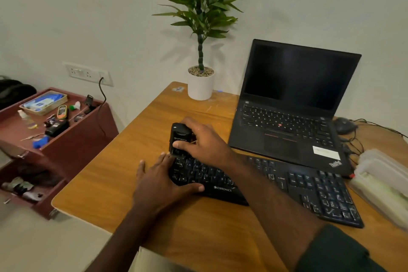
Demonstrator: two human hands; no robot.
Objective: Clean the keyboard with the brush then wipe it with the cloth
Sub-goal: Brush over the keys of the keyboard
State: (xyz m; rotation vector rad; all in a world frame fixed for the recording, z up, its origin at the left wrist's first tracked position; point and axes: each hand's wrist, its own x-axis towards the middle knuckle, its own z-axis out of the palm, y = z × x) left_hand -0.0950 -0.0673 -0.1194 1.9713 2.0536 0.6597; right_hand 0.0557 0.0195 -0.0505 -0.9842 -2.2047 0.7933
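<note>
A black keyboard (309, 185) lies at an angle across the wooden desk (123, 161). My right hand (203, 141) grips a black brush block (180, 139) and holds it down on the keyboard's far left corner. My left hand (161, 181) rests on the keyboard's left end, fingers straight along the edge and the thumb lying across the front near the space bar. No cloth is visible on the desk.
An open black laptop (291, 104) stands behind the keyboard, with a white potted plant (201, 81) to its left. A mouse (343, 125) and cables lie at far right, beside stacked plastic containers (384, 183). A maroon cabinet (55, 130) with small items stands left.
</note>
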